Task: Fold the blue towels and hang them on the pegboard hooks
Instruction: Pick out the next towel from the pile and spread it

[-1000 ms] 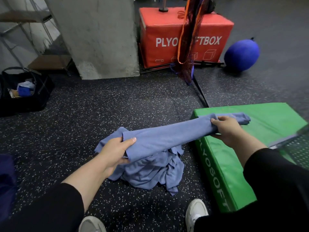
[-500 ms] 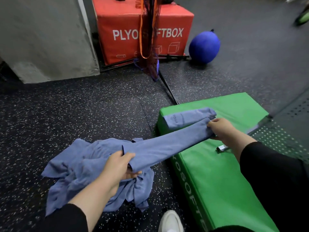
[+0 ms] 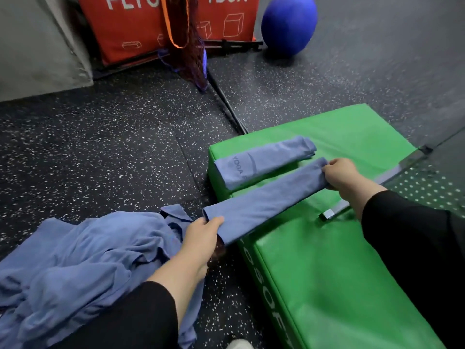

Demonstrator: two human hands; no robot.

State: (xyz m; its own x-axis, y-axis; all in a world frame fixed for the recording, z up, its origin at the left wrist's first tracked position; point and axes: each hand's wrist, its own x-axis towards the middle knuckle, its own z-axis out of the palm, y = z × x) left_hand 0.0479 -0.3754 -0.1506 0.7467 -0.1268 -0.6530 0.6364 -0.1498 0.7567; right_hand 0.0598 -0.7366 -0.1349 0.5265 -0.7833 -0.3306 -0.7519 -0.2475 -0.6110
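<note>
A blue towel folded into a long narrow strip (image 3: pixel 266 200) stretches from the floor side up onto the green soft box (image 3: pixel 339 260). My left hand (image 3: pixel 201 238) grips its near end, off the box edge. My right hand (image 3: pixel 339 173) pinches its far end over the box top. A second folded blue towel (image 3: pixel 264 161) lies on the box just beyond it, parallel. A heap of loose blue towels (image 3: pixel 75 268) sits on the floor at lower left. The pegboard (image 3: pixel 432 182) with its metal frame shows at the right edge.
A red plyo box (image 3: pixel 130 26) stands at the back with a dark net bag (image 3: pixel 187 46) hanging in front of it. A blue ball (image 3: pixel 289 23) lies to its right. A concrete pillar (image 3: pixel 35 54) is at upper left. The floor is speckled black rubber.
Both hands have carried the folded strip rightward and lowered it onto the green box, beside the folded towel lying there. The view has swung right and down.
</note>
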